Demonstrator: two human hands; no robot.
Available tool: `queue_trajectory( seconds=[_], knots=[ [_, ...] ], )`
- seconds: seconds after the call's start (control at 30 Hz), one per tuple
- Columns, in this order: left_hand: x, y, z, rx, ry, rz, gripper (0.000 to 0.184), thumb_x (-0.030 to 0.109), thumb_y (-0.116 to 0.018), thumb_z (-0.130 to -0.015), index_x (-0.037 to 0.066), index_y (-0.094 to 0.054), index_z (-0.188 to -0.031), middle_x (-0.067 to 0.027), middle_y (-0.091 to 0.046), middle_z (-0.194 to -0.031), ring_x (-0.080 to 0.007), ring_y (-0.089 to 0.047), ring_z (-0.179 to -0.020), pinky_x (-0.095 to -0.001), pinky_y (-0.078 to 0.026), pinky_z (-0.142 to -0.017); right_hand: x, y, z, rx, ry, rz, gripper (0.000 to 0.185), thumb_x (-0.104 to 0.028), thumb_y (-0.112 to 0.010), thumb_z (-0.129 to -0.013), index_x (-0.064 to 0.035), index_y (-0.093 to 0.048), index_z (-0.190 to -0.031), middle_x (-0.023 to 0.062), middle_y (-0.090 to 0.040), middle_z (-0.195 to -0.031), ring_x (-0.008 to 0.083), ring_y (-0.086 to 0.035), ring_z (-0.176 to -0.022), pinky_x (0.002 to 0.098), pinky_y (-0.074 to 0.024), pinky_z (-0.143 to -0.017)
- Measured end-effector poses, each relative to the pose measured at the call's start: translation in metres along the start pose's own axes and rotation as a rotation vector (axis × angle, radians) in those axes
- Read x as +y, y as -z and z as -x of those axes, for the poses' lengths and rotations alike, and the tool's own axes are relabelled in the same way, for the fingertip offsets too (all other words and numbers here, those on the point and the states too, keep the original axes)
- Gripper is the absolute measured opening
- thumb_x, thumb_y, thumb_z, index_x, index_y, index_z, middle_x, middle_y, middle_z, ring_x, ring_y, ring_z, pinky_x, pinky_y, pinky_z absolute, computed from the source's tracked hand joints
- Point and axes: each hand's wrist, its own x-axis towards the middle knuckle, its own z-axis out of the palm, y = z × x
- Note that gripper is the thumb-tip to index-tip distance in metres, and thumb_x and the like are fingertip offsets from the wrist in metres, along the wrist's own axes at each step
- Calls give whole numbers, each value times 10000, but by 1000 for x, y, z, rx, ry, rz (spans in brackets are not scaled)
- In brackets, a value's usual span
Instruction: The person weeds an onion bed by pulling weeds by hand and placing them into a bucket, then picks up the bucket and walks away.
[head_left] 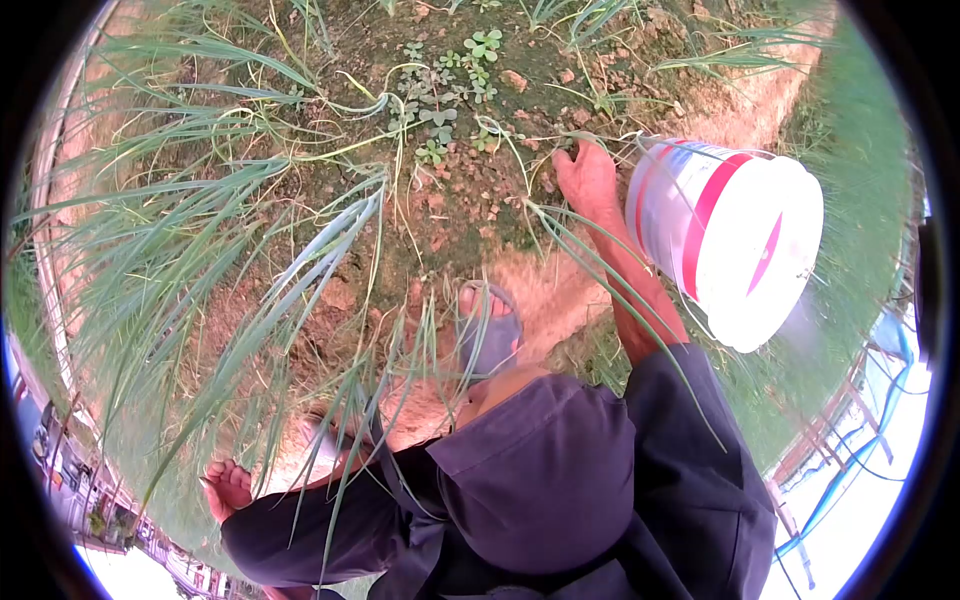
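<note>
Low at the left, my left hand (228,488) is held beside the long green leaves, its fingers loosely bent and apart with nothing visible in them. My right hand (587,180) reaches down to the soil near a thin green plant, fingers closed at ground level; what they grip is too small to tell. Just right of it a white bucket with red bands (700,225) lies tilted, its pale round end facing me. Long onion-like leaves (325,245) spread across the left and centre, some passing in front of my sleeve and right forearm.
Small broad-leaved weeds (437,115) grow in the reddish, clumpy soil (440,210). A foot in a grey sandal (490,330) stands below the middle. More grass lies beyond the bucket, and blue netting on poles (860,450) shows at the lower right.
</note>
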Motion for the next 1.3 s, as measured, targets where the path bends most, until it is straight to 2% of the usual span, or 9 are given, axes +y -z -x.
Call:
queue_trajectory(
  seconds=[0.2, 0.33, 0.47, 0.7, 0.83, 0.97, 1.0, 1.2, 1.3],
  knots=[
    [-4, -17, 26, -183, 29, 115, 568, 440, -667, -868, 62, -497, -1257, -137, -567, -1259, -265, -595, -1063, -449, -464, -957, 8, -20, -3, 75, 76, 31, 163, -156, -577, -837, -36, -581, -947, 210, -617, -842, 384, -608, -761, 484, -506, -694],
    [-4, -39, 56, -15, -52, 18, 538, 448, -638, -886, 62, -528, -1246, -143, -571, -1271, -261, -601, -1069, -439, -486, -942, 37, -29, -10, 117, 298, 130, 127, -110, -591, -854, -20, -574, -941, 147, -619, -805, 289, -636, -683, 388, -525, -604],
    [-18, -30, 29, -43, -33, 72, 544, 452, -625, -893, 53, -522, -1247, -141, -579, -1258, -254, -608, -1058, -432, -503, -937, 4, 2, -2, 13, -483, -696, 158, -113, -512, -917, -14, -593, -1007, 50, -610, -764, 106, -578, -563, 252, -472, -468],
    [-21, -1, 6, 79, -107, -74, 537, 453, -642, -878, 81, -536, -1252, -106, -605, -1225, -219, -614, -1030, -379, -516, -907, 3, 17, -27, 74, -590, -1004, 245, -139, -595, -900, 0, -617, -1100, 31, -616, -753, 58, -523, -529, 216, -405, -439],
    [-12, 17, 6, 145, -92, -162, 552, 478, -638, -876, 85, -536, -1250, -94, -612, -1214, -193, -615, -1017, -349, -515, -888, -6, 32, -40, -80, -502, -775, 184, -196, -670, -843, -14, -669, -869, -20, -533, -585, 61, -477, -505, 237, -381, -471],
    [15, 5, 5, 146, -92, -233, 556, 506, -621, -883, 80, -538, -1229, -85, -609, -1202, -183, -605, -1010, -335, -492, -900, -10, 42, -51, -122, -121, -89, 296, -322, -679, -811, -35, -720, -868, 160, -681, -720, 296, -654, -626, 378, -514, -628],
    [22, 3, 3, 137, -97, -243, 556, 507, -622, -883, 78, -537, -1227, -83, -608, -1197, -183, -602, -1013, -336, -487, -906, -19, 51, -53, -155, -20, -66, 324, -373, -682, -790, -68, -736, -886, 223, -675, -836, 368, -665, -789, 425, -521, -733],
    [37, -12, -28, 18, -80, -304, 553, 472, -657, -868, 74, -520, -1228, -107, -583, -1196, -200, -587, -1015, -338, -472, -916, -29, 25, -80, -492, -2, 418, 350, -343, -683, -785, -40, -711, -959, 186, -700, -904, 343, -679, -871, 410, -546, -780],
    [36, -10, -35, 12, -45, -289, 569, 457, -684, -848, 76, -515, -1236, -112, -571, -1201, -207, -589, -1017, -348, -483, -906, -10, -7, -77, -402, 87, 509, 296, -293, -655, -799, -36, -692, -942, 184, -700, -933, 346, -681, -890, 410, -555, -795]
  ],
)
